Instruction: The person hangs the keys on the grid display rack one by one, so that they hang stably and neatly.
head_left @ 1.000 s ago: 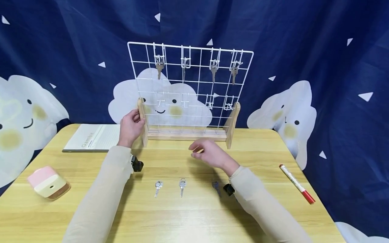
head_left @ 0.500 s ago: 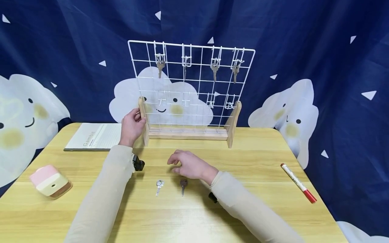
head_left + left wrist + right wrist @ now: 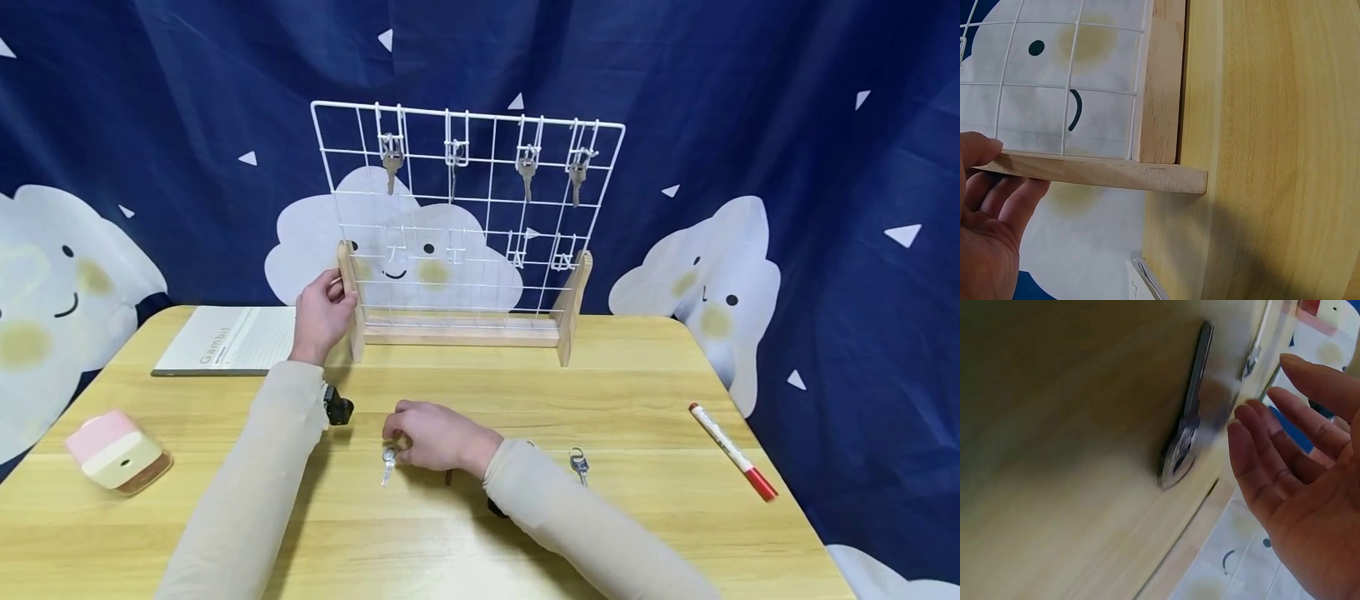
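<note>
A silver key (image 3: 388, 457) lies on the desk (image 3: 637, 533), just by the fingertips of the right hand (image 3: 435, 435). That hand's thumb and fingers are apart, with nothing seen between them. A second key (image 3: 1192, 412) lies under it; a third key (image 3: 579, 465) lies to its right, past the sleeve. Reaching for the silver key seems the step in hand; the next move would call for a light pinch at its head, keeping the second key undisturbed. Ahead of the right hand stands a wire rack (image 3: 461, 335), keys on its upper hooks. The left hand (image 3: 324, 312) grips its left wooden upright (image 3: 356, 333), with a notebook (image 3: 225, 337) to that hand's left.
</note>
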### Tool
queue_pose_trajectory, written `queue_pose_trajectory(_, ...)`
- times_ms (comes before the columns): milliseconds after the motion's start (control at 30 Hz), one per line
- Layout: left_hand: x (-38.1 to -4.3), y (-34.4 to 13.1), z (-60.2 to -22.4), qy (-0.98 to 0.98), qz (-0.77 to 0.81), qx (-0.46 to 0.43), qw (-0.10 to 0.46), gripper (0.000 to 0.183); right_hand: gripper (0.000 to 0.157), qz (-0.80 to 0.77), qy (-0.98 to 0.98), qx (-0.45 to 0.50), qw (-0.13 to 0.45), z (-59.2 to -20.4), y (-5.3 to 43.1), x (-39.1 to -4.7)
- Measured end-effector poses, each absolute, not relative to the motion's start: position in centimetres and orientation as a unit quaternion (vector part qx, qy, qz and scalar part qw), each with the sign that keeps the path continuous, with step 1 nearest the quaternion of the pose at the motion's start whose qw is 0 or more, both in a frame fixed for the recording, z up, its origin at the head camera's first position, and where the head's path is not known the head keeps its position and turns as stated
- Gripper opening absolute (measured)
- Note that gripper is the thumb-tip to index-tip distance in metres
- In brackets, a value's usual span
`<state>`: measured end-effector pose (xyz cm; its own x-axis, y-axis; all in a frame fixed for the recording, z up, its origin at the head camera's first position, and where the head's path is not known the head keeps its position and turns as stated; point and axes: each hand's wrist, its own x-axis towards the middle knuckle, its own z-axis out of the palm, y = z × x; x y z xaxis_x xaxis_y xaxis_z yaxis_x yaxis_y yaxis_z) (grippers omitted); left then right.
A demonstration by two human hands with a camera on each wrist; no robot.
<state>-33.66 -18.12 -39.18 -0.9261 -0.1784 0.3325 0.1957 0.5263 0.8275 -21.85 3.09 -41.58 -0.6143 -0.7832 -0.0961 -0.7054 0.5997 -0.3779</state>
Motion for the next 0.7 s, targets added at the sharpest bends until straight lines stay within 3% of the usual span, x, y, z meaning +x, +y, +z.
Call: queue_pose_trajectory(700,-33.4,-18.0,-39.2,-0.84,-0.509,-0.009,0.19,0.043,0.018,-0.106,0.885,-0.436,0.126,-42.2,1.7,-21.8)
